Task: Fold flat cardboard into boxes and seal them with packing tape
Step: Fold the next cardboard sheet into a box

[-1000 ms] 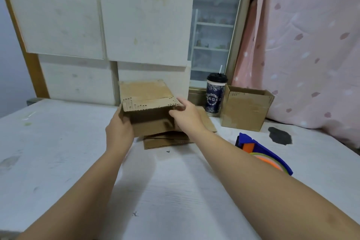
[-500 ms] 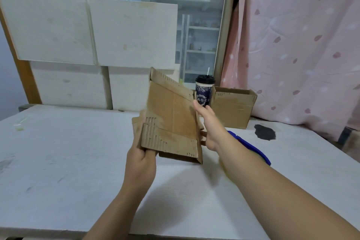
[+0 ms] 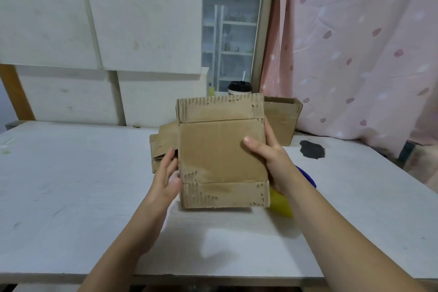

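I hold a flattened brown cardboard box (image 3: 221, 152) upright above the white table (image 3: 71, 185), its broad face toward me and flaps at top and bottom. My right hand (image 3: 270, 156) grips its right edge, thumb on the front face and fingers behind. At its lower left edge is my left hand (image 3: 168, 175), fingers nearly straight and touching the edge. A stack of flat cardboard (image 3: 161, 147) lies on the table just behind. A tape dispenser (image 3: 282, 206), blue and yellow, lies mostly hidden behind my right wrist.
An open folded box (image 3: 282, 121) and a lidded cup (image 3: 239, 89) stand at the back right. White boards (image 3: 142, 31) lean along the back. A pink curtain (image 3: 355, 54) hangs on the right. A black stain (image 3: 311, 149) marks the table.
I lifted the flat cardboard off the stack, brought it nearer and turned it square to me. My left hand loosened from gripping its lower corner to touching the edge.
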`<state>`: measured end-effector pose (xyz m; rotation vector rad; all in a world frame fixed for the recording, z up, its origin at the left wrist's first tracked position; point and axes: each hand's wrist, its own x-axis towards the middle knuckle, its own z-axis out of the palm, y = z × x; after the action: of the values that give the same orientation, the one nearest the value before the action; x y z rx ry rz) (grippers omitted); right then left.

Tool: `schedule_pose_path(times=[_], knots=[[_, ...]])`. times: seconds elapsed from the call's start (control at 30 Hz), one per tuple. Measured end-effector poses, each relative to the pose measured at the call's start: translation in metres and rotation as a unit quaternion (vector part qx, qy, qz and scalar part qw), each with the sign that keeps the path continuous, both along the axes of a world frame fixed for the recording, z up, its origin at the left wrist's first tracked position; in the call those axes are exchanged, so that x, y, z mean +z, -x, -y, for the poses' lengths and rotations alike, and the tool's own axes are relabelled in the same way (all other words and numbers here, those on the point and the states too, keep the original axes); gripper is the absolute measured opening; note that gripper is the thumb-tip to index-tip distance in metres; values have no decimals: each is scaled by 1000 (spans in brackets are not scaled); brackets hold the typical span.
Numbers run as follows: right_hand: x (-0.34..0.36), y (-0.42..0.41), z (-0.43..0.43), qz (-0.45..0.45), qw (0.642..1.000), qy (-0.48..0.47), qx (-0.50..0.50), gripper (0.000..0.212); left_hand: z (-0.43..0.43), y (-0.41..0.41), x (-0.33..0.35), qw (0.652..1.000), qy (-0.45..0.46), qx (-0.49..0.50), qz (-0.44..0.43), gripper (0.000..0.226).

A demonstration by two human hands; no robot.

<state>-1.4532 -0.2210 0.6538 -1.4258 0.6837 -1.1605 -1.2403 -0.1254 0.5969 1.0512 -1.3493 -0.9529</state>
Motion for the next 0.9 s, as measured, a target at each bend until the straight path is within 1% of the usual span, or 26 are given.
schedule_pose_path(times=[0.07, 0.13, 0.17, 0.2, 0.23, 0.33, 0.4, 0.5, 0.53, 0.57, 0.67, 0.7, 0.77, 0.8, 0.83, 0.87, 0.9], knots=[[-4, 2, -8, -43, 998, 31, 18, 91, 1, 6, 8, 997, 49, 50, 13, 92], [-7, 4, -14, -100, 992, 65, 37, 100, 1, 12, 20, 991, 98, 91, -3, 104], [-7, 5, -18, -121, 988, 82, 49, 102, 1, 15, 27, 987, 121, 106, -10, 107], [-6, 6, -21, -136, 984, 98, 61, 101, 1, 17, 32, 982, 143, 120, -13, 106], [-5, 5, -24, -150, 980, 112, 71, 101, 1, 18, 36, 977, 164, 133, -13, 99], [-3, 7, -30, -206, 962, 169, 67, 96, 1, 17, 42, 969, 193, 155, 12, 64], [-2, 7, -32, -229, 954, 188, 48, 83, -1, 16, 40, 970, 180, 160, 42, 47], [-1, 6, -34, -224, 961, 161, 9, 46, -2, 14, 41, 973, 151, 165, 55, 30], [-1, 5, -34, -228, 962, 150, -3, 37, -2, 13, 42, 972, 148, 170, 60, 27], [-1, 4, -33, -227, 963, 146, -9, 34, -3, 13, 44, 971, 146, 176, 66, 26], [-3, 2, -34, -190, 971, 147, -15, 45, -2, 9, 49, 970, 142, 183, 77, 28], [-3, 0, -34, -171, 976, 137, -13, 45, -1, 8, 50, 970, 141, 182, 74, 30], [-4, -3, -32, -133, 985, 112, -14, 33, 4, 9, 51, 972, 134, 184, 56, 27], [-4, -5, -32, -118, 987, 107, -16, 29, 6, 10, 52, 973, 127, 190, 41, 23], [-4, -7, -32, -105, 989, 103, -22, 31, 7, 13, 52, 974, 115, 196, 17, 18], [-5, -9, -32, -91, 991, 97, -31, 38, 9, 15, 53, 975, 99, 197, -14, 16], [-5, -11, -32, -70, 993, 88, -36, 48, 10, 16, 54, 977, 82, 190, -51, 20]])
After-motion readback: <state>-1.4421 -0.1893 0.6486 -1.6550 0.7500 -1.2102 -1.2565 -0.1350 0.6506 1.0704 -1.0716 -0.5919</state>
